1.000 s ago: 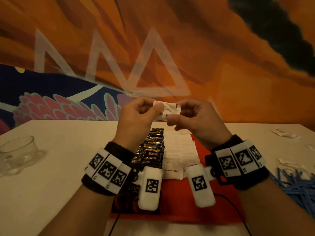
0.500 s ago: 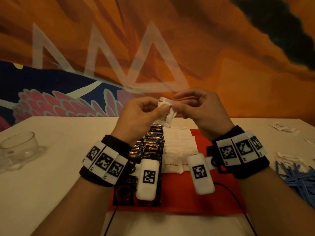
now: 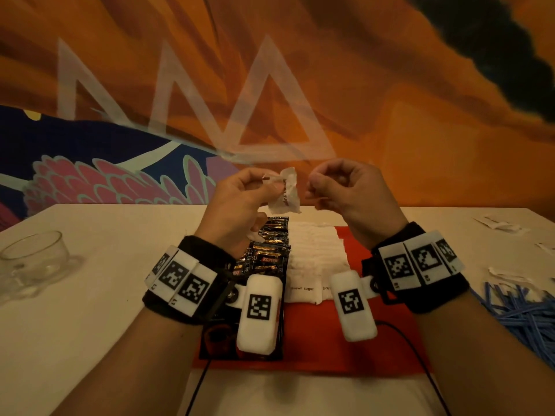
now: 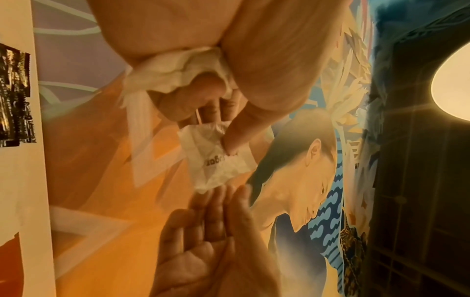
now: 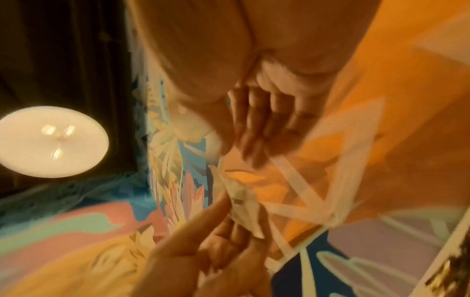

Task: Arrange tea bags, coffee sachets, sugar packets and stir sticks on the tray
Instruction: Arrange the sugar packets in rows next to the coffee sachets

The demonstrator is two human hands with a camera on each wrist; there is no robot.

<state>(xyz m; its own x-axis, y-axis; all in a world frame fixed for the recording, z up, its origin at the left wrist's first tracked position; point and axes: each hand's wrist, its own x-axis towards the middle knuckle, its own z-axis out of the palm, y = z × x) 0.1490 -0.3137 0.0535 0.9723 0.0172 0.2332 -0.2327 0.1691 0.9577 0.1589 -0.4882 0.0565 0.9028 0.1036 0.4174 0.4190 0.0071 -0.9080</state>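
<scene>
My left hand (image 3: 265, 187) is raised above the tray and pinches a crumpled white brown sugar packet (image 3: 285, 192) by its top, between thumb and fingers (image 4: 239, 132). The same hand keeps a second wad of white paper (image 4: 175, 68) tucked in its palm. My right hand (image 3: 318, 190) hovers just right of the packet with loosely bent fingers (image 4: 218, 211) and nothing visible in it. Below lies the red tray (image 3: 345, 349), carrying a row of black coffee sachets (image 3: 270, 253) and a row of white sugar packets (image 3: 315, 253).
A heap of blue stir sticks (image 3: 522, 313) lies on the white table to the right of the tray. Loose white packets (image 3: 501, 226) are scattered at the far right. A clear glass cup (image 3: 33, 259) stands at the left. A painted wall rises behind.
Both hands held the packet between them before. The right hand has let go and drawn to the right, and the packet now hangs upright from the left hand alone.
</scene>
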